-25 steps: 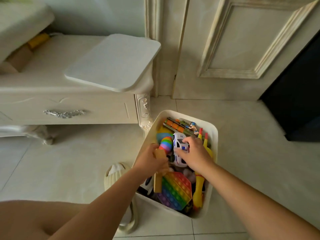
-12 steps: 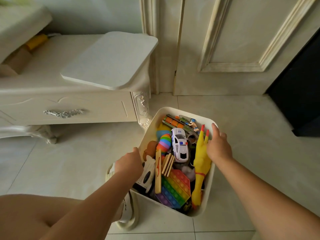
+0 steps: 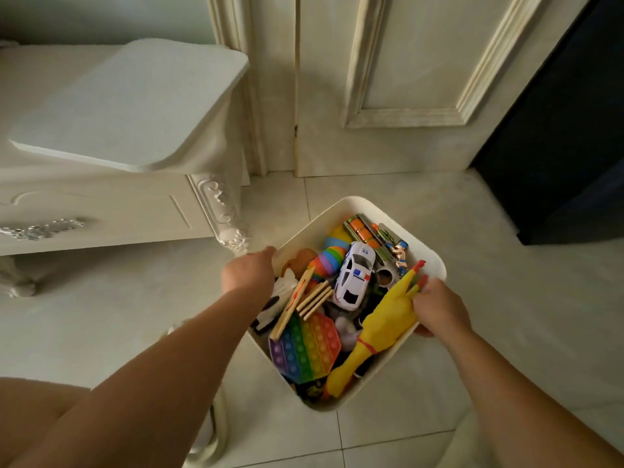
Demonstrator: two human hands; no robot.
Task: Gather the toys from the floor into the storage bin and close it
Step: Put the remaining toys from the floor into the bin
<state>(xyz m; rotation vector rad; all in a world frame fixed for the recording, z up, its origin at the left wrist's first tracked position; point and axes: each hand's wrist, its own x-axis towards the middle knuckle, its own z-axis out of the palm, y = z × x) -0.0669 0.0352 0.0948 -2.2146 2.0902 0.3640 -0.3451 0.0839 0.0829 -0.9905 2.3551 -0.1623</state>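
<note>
The white storage bin [image 3: 426,251] stands open on the tiled floor, full of toys. Inside lie a yellow rubber chicken [image 3: 381,327], a white toy police car [image 3: 354,276], a rainbow pop-it pad [image 3: 304,349], several flat wooden sticks [image 3: 312,298] and an orange toy gun [image 3: 369,236]. My left hand [image 3: 249,271] grips the bin's left rim. My right hand [image 3: 439,307] grips the right rim, beside the chicken's head. A flat white lid [image 3: 128,103] lies on top of the cabinet at the left.
A cream carved cabinet [image 3: 101,211] with a silver drawer handle stands left of the bin, its leg close to the rim. A panelled door [image 3: 405,79] is behind. Something dark [image 3: 570,146] stands at the right. A pale slipper [image 3: 216,430] lies under my left arm.
Both hands came out of the toys and took hold of the bin's two side rims. The bin now sits further right and away from the cabinet leg in my view.
</note>
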